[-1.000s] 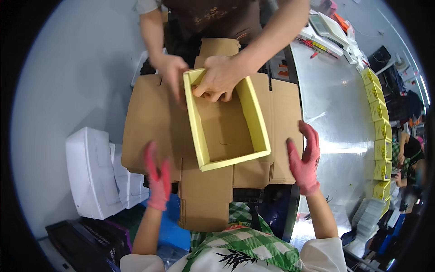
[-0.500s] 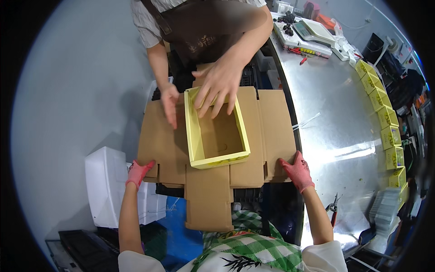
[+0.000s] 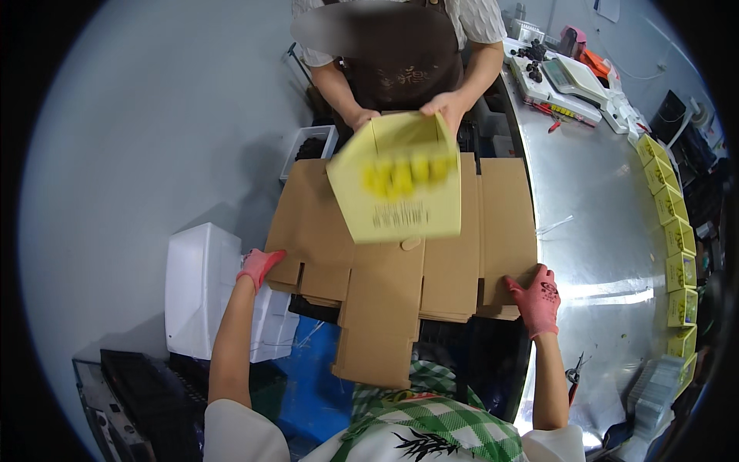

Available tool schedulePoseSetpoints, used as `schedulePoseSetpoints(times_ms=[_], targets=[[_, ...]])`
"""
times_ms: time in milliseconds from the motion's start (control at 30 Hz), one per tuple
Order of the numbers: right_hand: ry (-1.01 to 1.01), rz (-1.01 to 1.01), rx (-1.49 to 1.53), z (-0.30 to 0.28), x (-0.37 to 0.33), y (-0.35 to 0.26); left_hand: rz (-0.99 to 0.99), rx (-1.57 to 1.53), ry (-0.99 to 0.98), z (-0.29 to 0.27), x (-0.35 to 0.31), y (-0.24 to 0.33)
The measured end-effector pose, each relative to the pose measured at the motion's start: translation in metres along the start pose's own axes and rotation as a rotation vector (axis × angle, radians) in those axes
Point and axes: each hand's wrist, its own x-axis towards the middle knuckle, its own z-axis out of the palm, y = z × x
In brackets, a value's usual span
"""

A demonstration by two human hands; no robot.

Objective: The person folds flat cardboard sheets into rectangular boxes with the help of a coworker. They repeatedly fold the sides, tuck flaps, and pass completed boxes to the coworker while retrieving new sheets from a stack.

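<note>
Gripping the near corners of a flat brown corrugated cardboard sheet (image 3: 431,254), the left hand (image 3: 260,266) and right hand (image 3: 536,299), both in pink gloves, each close their grip on an edge. The sheet lies beside the shiny metal counter (image 3: 593,231). Above it, a co-worker's hands (image 3: 446,108) hold a tilted yellow cardboard box (image 3: 396,192).

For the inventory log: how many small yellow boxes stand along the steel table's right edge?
6 in a curved row. One or two more below, near, may continue it; too dark to confirm.
</note>
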Motion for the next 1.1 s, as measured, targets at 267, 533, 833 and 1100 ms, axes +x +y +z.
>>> schedulePoseSetpoints(times_ms=[267,533,833,1100], targets=[[0.045,-0.116,0.351,-0.001,0.011,0.011,0.332,0.308,0.127,-0.041,-0.085,0.082],[0.174,-0.545,0.238,0.037,-0.018,-0.062,0.781,0.324,-0.043,0.058,-0.118,0.101],[0.136,-0.269,0.344,0.069,-0.026,-0.062,0.266,0.319,0.077,0.07,-0.096,0.101],[-0.242,0.006,0.948,0.048,0.012,-0.051,0.154,-0.446,-0.428,0.043,-0.086,0.117]])
